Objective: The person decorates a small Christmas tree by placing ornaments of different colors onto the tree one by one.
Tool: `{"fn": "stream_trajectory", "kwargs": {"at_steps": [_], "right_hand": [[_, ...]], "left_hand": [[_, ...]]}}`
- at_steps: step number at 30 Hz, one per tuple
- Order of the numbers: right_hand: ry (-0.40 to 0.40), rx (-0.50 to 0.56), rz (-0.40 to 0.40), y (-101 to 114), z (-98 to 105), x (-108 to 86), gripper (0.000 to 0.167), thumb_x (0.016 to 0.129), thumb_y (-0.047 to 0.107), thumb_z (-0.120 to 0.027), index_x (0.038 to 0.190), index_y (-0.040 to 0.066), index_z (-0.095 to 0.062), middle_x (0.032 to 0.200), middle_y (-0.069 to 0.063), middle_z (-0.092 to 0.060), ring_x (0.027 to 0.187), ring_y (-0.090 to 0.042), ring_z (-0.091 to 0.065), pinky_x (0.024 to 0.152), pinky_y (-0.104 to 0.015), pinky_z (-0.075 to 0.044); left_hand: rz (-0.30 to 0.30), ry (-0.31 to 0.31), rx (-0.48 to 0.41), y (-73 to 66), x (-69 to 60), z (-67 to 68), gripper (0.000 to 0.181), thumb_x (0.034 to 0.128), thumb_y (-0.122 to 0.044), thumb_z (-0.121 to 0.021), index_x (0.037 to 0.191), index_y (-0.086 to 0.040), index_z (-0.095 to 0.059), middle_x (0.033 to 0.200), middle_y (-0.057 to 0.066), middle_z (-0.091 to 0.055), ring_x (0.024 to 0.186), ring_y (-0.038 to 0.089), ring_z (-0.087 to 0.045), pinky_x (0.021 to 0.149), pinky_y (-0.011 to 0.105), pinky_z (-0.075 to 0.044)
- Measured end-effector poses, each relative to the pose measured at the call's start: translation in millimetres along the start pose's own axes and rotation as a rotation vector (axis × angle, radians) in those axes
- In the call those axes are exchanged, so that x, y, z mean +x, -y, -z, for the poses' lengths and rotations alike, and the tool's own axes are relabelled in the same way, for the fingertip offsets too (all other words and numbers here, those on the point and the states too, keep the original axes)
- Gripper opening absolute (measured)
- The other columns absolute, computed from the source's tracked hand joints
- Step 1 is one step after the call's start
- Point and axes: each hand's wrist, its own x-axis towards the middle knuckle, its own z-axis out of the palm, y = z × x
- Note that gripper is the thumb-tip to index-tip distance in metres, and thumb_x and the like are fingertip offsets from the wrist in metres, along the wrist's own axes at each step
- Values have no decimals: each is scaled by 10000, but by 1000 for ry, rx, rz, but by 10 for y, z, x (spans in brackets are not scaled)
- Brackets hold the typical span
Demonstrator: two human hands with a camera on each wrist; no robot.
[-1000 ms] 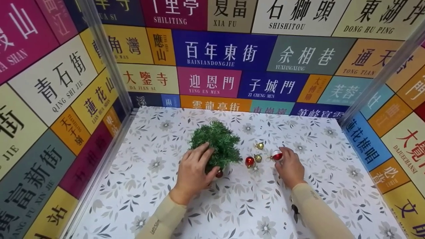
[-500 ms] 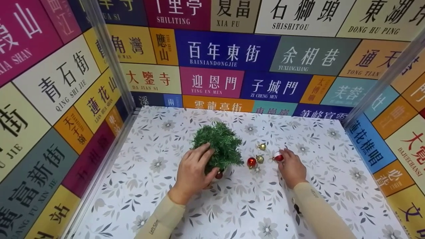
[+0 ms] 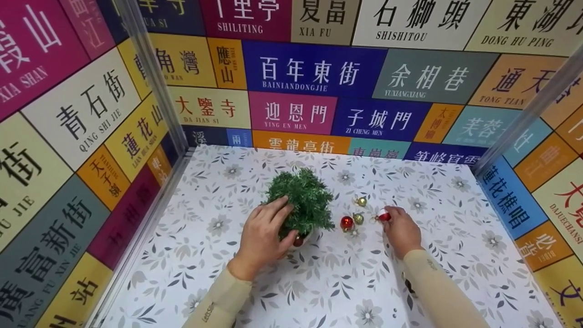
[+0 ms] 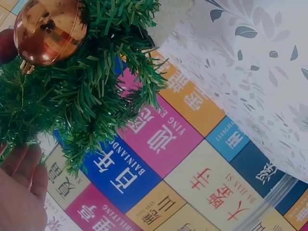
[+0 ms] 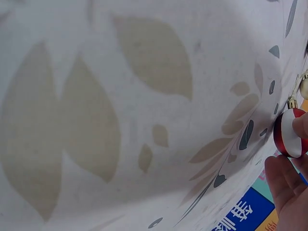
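A small green artificial Christmas tree (image 3: 301, 200) stands near the table's middle. My left hand (image 3: 264, 232) rests against its left side, fingertips touching the foliage, thumb by a shiny bauble (image 3: 298, 241) low on the tree. The left wrist view shows this coppery bauble (image 4: 50, 31) close up, a dark red bauble (image 4: 6, 46) beside it, and relaxed fingers at the green needles. To the right, my right hand (image 3: 403, 233) pinches a red-and-white striped bauble (image 3: 385, 217) at table level. Its gold cap faces left; fingers partly cover it.
Between the tree and my right hand lie a shiny red bauble (image 3: 346, 222), a glittery gold bauble (image 3: 358, 218) and another gold bauble (image 3: 361, 201) farther back. A white leaf-patterned cloth (image 3: 337, 282) covers the table. Colourful lettered panels (image 3: 314, 68) enclose the back and sides.
The view has shifted slightly. My right fingers now cover more of the striped bauble, which has edged slightly right. My left hand stays at the tree.
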Motion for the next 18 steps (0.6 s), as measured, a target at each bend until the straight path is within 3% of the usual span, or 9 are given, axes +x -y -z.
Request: {"fn": "stream_trajectory", "kwargs": {"at_steps": [8, 18], "right_hand": [[-19, -1, 33, -15, 3, -10, 487, 919, 94, -686, 1380, 52, -534, 1341, -199, -528, 1169, -435, -558, 912, -583, -473], [-9, -4, 9, -20, -13, 10, 491, 917, 104, -691, 1379, 61, -528, 1348, -188, -537, 1172, -430, -552, 941, -585, -454]], "left_hand": [[0, 17, 3, 48, 13, 54, 523, 845, -353, -720, 1293, -92, -644, 1407, 82, -565, 1227, 248, -563, 1021, 411, -427], [10, 59, -34, 97, 32, 150, 514, 827, -301, -742, 1289, -102, -640, 1410, 68, -564, 1225, 237, -561, 1022, 398, -420]]}}
